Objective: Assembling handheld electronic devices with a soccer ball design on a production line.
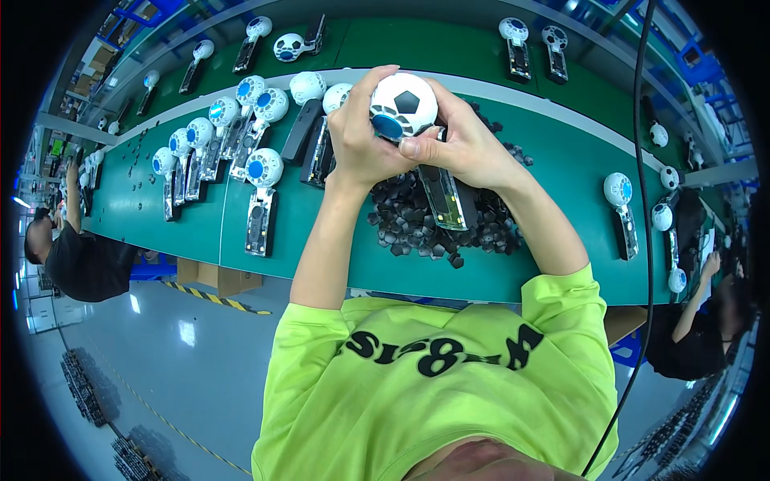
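Both of my hands hold a white ball-shaped head with black football patches (417,86) over the middle of the table. My left hand (358,132) wraps its left side. My right hand (465,148) grips the right side, its thumb pressed near the lower edge by a blue round patch. From the ball a dark handle with bare electronics (445,200) hangs down toward me. Under it lies a pile of small black pentagon pieces (401,228). Left of the pile, a similar ball-headed device (263,172) rests on the green table.
A row of ball-headed devices (192,136) lies along the table's left part; another (619,196) lies at right. More lie on the green belt (385,44) beyond a pale rail. A black cable (642,160) hangs at right. Co-workers sit at left (84,260) and right (698,337).
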The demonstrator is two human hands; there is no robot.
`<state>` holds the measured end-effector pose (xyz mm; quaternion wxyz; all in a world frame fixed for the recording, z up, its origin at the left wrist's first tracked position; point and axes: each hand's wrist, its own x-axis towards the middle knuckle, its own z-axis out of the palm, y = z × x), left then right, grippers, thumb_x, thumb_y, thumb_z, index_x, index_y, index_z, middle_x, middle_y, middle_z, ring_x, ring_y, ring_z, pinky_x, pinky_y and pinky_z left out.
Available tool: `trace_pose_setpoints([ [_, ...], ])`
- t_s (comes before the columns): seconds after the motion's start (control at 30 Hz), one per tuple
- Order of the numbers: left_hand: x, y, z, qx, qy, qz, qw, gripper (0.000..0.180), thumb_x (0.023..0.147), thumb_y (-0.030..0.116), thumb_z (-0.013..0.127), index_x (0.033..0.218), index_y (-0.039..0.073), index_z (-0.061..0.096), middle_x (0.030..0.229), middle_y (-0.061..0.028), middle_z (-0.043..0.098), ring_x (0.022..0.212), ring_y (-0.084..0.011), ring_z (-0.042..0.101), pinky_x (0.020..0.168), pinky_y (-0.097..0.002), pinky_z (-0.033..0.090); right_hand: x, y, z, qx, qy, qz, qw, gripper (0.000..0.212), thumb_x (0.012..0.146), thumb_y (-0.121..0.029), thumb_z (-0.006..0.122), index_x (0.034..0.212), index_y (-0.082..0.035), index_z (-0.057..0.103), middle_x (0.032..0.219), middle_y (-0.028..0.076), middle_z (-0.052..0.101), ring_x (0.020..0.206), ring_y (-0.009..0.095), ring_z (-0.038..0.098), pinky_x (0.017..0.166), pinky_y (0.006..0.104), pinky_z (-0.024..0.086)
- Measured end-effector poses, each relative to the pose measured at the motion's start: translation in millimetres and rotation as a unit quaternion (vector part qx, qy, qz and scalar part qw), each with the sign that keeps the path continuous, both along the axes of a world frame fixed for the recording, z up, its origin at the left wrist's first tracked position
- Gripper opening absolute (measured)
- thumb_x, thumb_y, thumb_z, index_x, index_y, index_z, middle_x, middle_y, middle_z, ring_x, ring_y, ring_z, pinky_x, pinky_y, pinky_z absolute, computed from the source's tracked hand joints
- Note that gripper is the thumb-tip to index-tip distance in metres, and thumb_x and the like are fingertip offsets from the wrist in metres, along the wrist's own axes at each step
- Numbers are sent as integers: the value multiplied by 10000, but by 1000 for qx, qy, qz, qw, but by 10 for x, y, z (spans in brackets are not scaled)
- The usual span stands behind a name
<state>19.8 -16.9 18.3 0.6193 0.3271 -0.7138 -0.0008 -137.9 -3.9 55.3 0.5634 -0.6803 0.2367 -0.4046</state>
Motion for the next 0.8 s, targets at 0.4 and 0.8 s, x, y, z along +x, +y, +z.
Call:
trace_pose_setpoints([
  [0.4, -72, -121, -73, -78, 71, -27, 994, 634, 647, 260, 829, 1170, -4, 586, 964, -125, 717, 757, -212, 683, 657, -304, 560, -45, -52, 33, -117, 81, -71, 987, 600, 863, -284, 700, 1345, 18, 510, 1135, 135, 636, 1020, 228, 597, 930, 335, 464],
  [0.8, -192, 28, -46, 73, 327, -137, 932, 661, 646, 176, 759, 1236, 36, 496, 1024, -118, 662, 847, -222, 641, 792, -313, 522, -2504, -1564, -1388, -147, 461, -584, 652, 685, 857, -537, 665, 1358, -82, 566, 1422, 188, 512, 1264, 405, 507, 1054, 442, 409],
])
